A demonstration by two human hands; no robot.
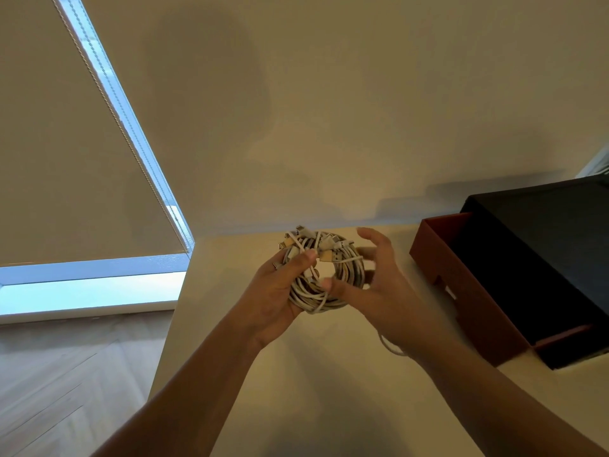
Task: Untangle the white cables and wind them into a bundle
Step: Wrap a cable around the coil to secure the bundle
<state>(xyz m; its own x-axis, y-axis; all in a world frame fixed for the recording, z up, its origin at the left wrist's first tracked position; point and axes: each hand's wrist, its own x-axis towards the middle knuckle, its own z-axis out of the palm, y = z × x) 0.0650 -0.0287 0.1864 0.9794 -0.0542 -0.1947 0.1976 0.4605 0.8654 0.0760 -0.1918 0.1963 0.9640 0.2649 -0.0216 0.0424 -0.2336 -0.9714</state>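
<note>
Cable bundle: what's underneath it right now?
The left hand cups the cable bundle from below, above the table. Its fingers behind the coil are hidden, as is the tabletop directly beneath.

We see the white cables (324, 278) as smooth, slightly glossy plastic, their plug ends (329, 255) of pale plastic with small metal tips. The counter (329, 374) looks matt and smooth, cream in tone. The box (468, 288) looks like matt card, reddish-brown outside, black within. The floor (66, 374) shows pale wood grain.
</note>
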